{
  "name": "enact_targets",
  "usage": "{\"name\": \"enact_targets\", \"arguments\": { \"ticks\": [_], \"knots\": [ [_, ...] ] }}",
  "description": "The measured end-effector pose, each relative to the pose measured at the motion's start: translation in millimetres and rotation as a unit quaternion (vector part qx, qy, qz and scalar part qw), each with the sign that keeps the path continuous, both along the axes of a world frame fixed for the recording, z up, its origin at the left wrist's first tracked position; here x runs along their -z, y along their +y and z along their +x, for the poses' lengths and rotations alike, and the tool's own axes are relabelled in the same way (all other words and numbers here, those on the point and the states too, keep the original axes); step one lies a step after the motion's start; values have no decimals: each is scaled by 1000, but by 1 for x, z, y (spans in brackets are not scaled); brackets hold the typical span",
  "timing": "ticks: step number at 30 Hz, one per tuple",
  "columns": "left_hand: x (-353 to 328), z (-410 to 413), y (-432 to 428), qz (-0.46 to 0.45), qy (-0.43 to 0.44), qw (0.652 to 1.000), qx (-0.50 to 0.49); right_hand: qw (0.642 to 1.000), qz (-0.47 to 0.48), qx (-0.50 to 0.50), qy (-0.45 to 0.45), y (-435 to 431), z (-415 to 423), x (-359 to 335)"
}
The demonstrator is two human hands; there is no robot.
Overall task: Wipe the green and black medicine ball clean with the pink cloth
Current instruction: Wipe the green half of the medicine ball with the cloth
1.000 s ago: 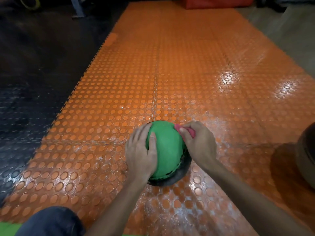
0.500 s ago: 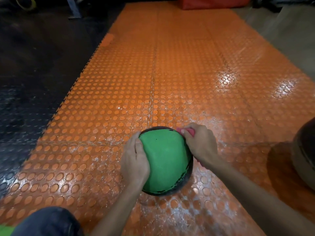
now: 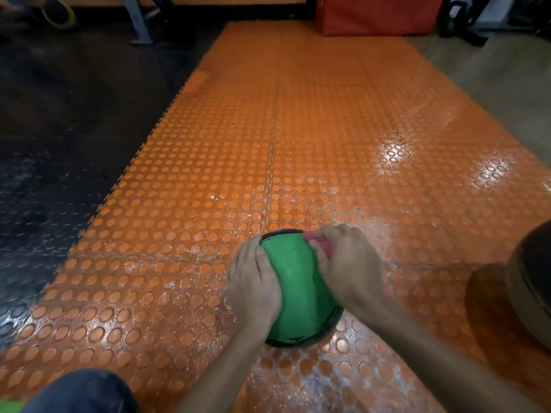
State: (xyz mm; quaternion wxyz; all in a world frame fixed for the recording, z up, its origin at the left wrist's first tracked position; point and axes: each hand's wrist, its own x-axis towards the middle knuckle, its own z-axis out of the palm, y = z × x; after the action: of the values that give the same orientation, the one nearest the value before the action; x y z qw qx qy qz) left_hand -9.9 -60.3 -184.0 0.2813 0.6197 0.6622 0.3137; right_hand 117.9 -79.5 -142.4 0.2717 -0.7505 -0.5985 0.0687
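Pink cloth point(image 3: 320, 244), pinched by right hand point(image 3: 348, 269) fingers, meets the medicine ball point(image 3: 301, 290); left hand point(image 3: 253, 287) fingers press flat.

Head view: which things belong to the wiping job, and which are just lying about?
Job: medicine ball, pink cloth, left hand on the ball, right hand gripping the cloth.
Lying about: dark ball at right, red pad, yellow ring.
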Motion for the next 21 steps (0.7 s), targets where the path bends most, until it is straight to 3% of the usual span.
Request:
{"name": "enact_targets", "arguments": {
  "ticks": [2,4,8,11,16,21],
  "knots": [
    [-4,5,7,3,12,1000,24,989,80,-66,-110,-14,-27,-4],
    [-6,7,12,6,17,998,56,978,95,-95,-159,-21,-34,-6],
    [-10,15,12,12,40,994,100,989,-17,-46,-138,21,2,-13],
    [-13,12,10,10,46,992,118,995,-2,-45,-92,13,9,-7],
    [-16,0,30,-52,-9,994,98,980,72,-149,-115,-73,-15,29],
    [-16,11,30,-41,34,991,127,980,77,-97,-158,-16,1,-4]
  ]
}}
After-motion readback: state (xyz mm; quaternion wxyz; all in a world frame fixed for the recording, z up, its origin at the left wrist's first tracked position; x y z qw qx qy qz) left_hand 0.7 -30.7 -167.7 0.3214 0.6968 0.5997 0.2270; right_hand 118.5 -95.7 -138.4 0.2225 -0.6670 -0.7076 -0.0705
